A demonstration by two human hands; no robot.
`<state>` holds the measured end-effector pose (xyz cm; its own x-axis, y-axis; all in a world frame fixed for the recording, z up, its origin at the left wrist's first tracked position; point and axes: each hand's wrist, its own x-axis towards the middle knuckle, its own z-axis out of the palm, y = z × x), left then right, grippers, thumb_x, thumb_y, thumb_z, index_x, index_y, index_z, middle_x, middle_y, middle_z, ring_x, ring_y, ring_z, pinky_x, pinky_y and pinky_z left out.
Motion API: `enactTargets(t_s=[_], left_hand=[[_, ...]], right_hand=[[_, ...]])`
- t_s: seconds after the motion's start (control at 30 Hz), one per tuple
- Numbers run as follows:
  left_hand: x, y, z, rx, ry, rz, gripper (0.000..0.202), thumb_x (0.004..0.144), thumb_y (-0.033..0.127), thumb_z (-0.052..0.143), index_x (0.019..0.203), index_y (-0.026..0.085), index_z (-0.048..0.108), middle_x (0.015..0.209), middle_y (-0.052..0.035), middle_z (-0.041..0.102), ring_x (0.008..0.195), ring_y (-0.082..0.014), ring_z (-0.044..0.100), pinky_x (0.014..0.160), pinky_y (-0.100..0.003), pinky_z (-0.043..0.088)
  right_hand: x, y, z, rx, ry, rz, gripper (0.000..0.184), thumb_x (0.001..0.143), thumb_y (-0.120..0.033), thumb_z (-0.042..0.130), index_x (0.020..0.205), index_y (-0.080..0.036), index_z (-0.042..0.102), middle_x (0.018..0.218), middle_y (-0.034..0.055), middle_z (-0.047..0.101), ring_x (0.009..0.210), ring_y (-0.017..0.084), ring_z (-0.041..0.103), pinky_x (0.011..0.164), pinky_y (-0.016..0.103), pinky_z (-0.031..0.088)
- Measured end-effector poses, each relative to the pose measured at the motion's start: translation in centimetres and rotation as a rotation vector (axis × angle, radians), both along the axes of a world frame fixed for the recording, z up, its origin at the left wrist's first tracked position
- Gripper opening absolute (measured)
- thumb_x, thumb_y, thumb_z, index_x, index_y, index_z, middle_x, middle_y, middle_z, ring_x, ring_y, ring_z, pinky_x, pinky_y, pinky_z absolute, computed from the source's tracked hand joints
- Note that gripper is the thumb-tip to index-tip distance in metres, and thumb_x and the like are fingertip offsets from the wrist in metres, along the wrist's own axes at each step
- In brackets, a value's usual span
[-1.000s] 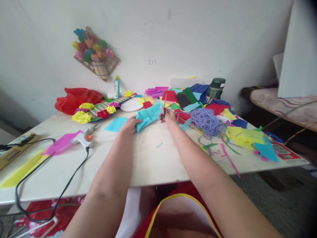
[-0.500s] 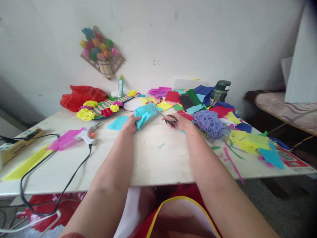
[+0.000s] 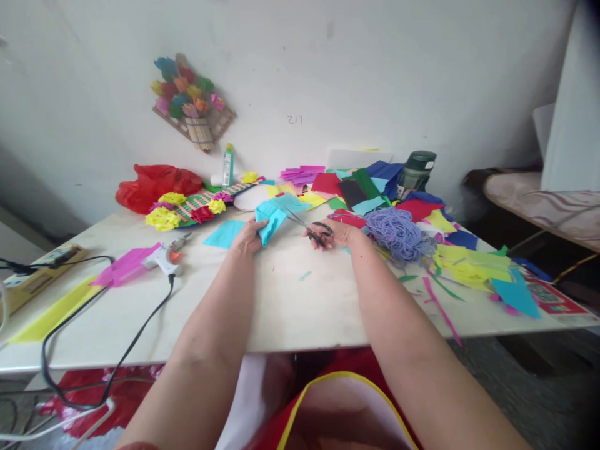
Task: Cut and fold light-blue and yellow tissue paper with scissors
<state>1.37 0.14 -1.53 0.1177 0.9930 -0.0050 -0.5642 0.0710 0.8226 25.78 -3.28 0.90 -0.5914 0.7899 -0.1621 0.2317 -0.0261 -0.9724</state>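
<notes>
My left hand [image 3: 250, 236] pinches a folded piece of light blue crepe paper [image 3: 270, 220] above the middle of the table. Black-handled scissors [image 3: 322, 235] sit in my right hand [image 3: 338, 234], fingers through the loops, and their blades point left toward the blue paper's edge. Whether the blades touch the paper I cannot tell. Just left of my left hand, a flat light blue sheet [image 3: 224, 234] lies on the table. Beside my right wrist is a tangled heap of lavender yarn [image 3: 396, 232].
A glue gun [image 3: 165, 257] with its cord lies at left, near a power strip [image 3: 42, 275]. Behind stand a decorated green board [image 3: 192, 209], a red plastic bag [image 3: 157, 186] and a glue bottle [image 3: 228, 165]. Paper scraps [image 3: 473, 267] and a dark jar [image 3: 417, 172] are at right.
The scissors have turned slightly in my right hand, their handles tilting lower. The folded blue paper in my left hand has shifted very little.
</notes>
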Motion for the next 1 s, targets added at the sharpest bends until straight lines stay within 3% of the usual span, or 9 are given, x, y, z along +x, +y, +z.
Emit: enactTargets(t_s=[0.4,0.57,1.0], left_hand=[[0.4,-0.4,0.2,-0.041,0.007,-0.038,0.050,0.073,-0.005,0.053,0.118,0.017,0.058,0.095,-0.0077,0.070,0.082,-0.0192,0.068,0.080,-0.031,0.056],[0.5,-0.5,0.2,-0.028,-0.007,-0.055,0.048,0.075,-0.006,0.050,0.118,0.014,0.057,0.084,-0.0070,0.071,0.077,-0.0177,0.069,0.077,-0.028,0.057],[0.2,-0.1,-0.4,0.006,0.020,-0.153,0.047,0.070,-0.003,0.060,0.114,0.012,0.059,0.089,-0.0100,0.071,0.083,-0.0221,0.068,0.081,-0.031,0.056]], right_hand=[[-1.0,0.3,-0.8,0.044,0.097,-0.031,0.040,0.081,-0.048,0.051,0.093,-0.010,0.060,0.059,0.0047,0.065,0.044,0.011,0.057,0.033,0.017,0.033],[-1.2,0.0,-0.6,0.041,0.096,-0.042,0.041,0.081,-0.048,0.051,0.092,-0.010,0.060,0.057,0.0041,0.064,0.043,0.011,0.056,0.033,0.018,0.033],[-1.8,-0.8,0.1,-0.012,0.106,-0.066,0.036,0.084,-0.044,0.047,0.091,-0.012,0.061,0.058,0.0042,0.064,0.045,0.012,0.057,0.033,0.018,0.035]])
